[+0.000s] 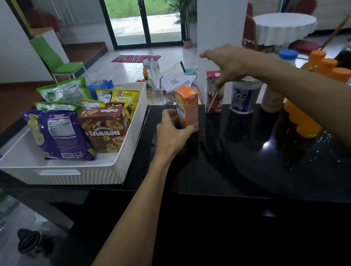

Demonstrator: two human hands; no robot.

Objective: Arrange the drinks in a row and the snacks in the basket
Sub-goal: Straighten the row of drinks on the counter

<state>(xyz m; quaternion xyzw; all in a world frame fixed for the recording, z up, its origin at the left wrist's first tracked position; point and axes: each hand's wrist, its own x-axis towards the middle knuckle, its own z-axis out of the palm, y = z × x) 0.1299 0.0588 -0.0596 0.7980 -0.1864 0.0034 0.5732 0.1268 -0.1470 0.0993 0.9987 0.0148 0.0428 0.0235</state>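
Left hand [170, 131] grips orange carton [187, 105] upright for the row; right hand [228, 66] over red carton [214, 93], grip unclear.

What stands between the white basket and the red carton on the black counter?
In the head view, the orange carton stands upright between the white basket and the red carton, gripped by the left hand.

The black stone-like countertop [233, 165] is polished and mirror-glossy. The white rectangular plastic basket [98, 176] has matt, finely ribbed walls. The purple snack bag [60, 133] is shiny, crinkled film. The brown biscuit box [106, 130] and the small orange drink carton [188, 105] are smooth printed cardboard.
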